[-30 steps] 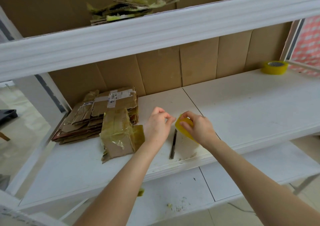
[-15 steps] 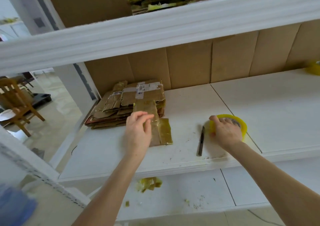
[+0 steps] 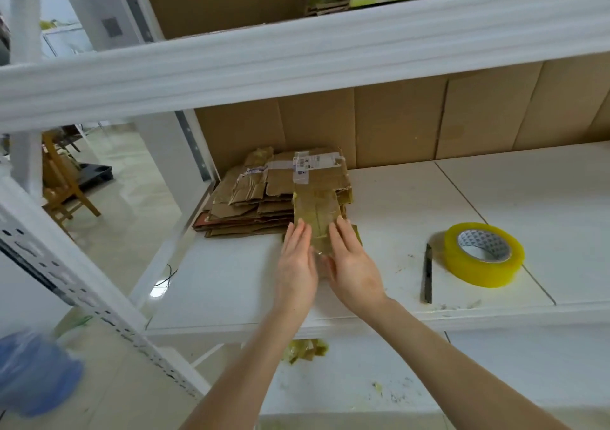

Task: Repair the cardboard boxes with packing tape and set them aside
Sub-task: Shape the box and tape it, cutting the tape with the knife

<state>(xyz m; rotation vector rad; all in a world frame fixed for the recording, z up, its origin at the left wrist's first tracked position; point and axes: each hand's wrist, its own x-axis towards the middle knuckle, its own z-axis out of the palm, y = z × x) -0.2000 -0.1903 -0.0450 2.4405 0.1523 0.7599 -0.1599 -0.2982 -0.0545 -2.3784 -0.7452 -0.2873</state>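
Smoothing the tape down looks like the step in hand. Best done with even palm pressure, stroking outward so no creases set.

Far left: stack of flattened brown cardboard boxes (image 3: 260,198) on the white shelf board (image 3: 544,198). Left hand (image 3: 297,261) flat, fingers straight, gripping nothing. Small flattened brown cardboard box glazed in yellowish tape (image 3: 317,218) lies between and partly under both hands, its far end on the stack. Right hand (image 3: 353,264) equally flat, on its right edge. Further right, untouched: slim black cutter (image 3: 427,273), then yellow roll of packing tape (image 3: 483,254).
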